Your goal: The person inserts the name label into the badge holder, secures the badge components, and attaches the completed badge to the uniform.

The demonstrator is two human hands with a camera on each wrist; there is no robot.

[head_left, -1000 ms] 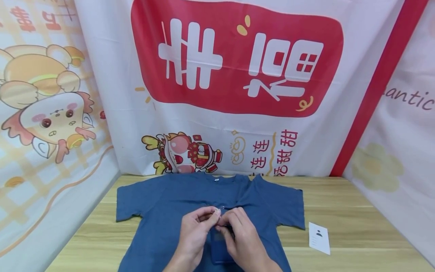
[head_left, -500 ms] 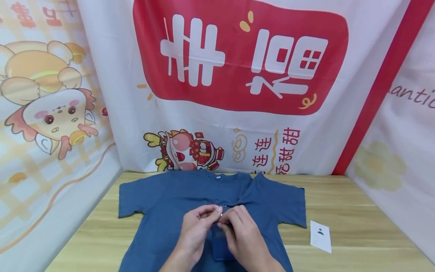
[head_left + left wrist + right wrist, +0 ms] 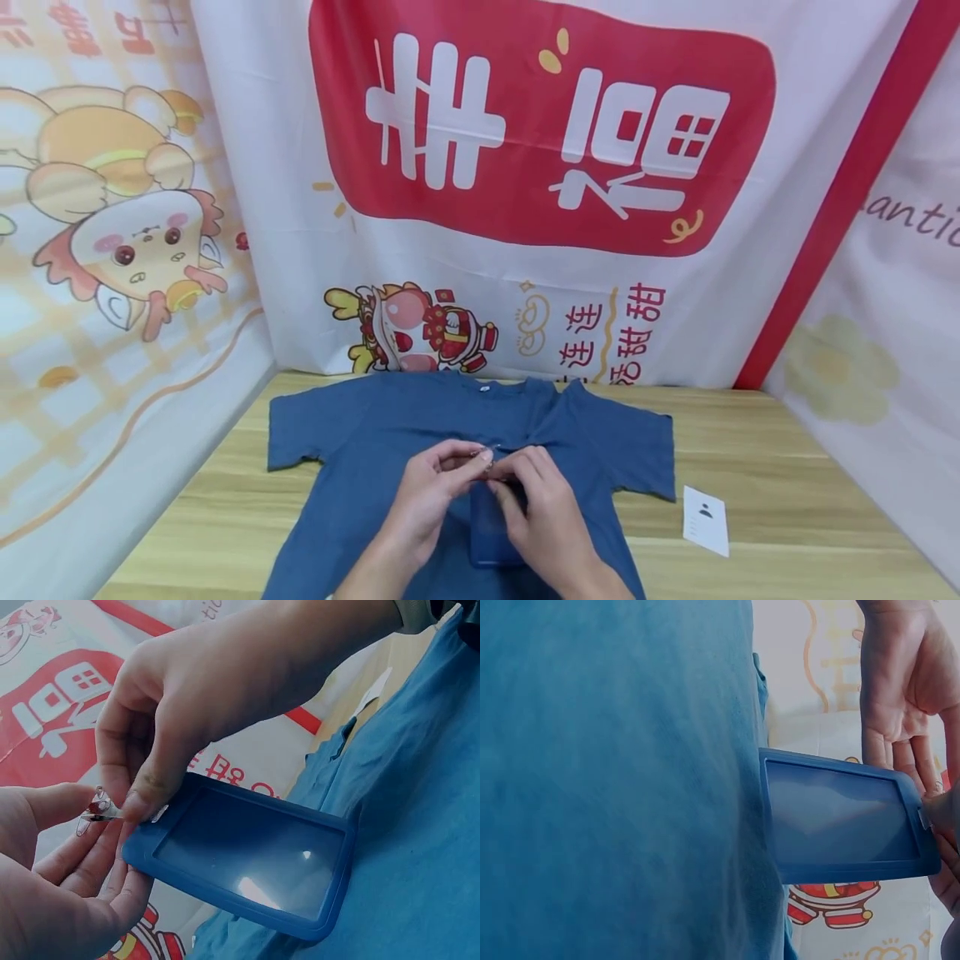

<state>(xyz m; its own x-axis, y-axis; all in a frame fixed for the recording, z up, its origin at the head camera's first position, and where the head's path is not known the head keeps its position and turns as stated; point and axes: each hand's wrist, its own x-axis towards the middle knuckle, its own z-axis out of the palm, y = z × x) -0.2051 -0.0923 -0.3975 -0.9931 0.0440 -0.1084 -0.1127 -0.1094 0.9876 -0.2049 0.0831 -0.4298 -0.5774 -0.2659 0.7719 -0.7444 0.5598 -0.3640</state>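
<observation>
Both hands meet over the chest of a blue T-shirt (image 3: 360, 467) spread on the table. A blue badge holder (image 3: 251, 855) with a clear window hangs below the fingers, its lower end against the shirt. At its top is a small metal clip with a safety pin (image 3: 99, 808). My left hand (image 3: 426, 500) pinches this metal piece between thumb and fingers, other fingers lying behind the holder's top. From the other side, my right hand (image 3: 547, 517) pinches the clip's end by the holder's slot with thumb and forefinger. The right fingers partly hide the join.
A white card (image 3: 705, 521) with a printed person icon lies on the wooden table (image 3: 780, 467), right of the shirt. Printed cloth hangings (image 3: 420, 250) stand behind the table and along both sides.
The hands stay together at the clip, with the left fingers and wrist shifting slightly. The badge holder hangs in nearly the same place. The head view has drifted a little.
</observation>
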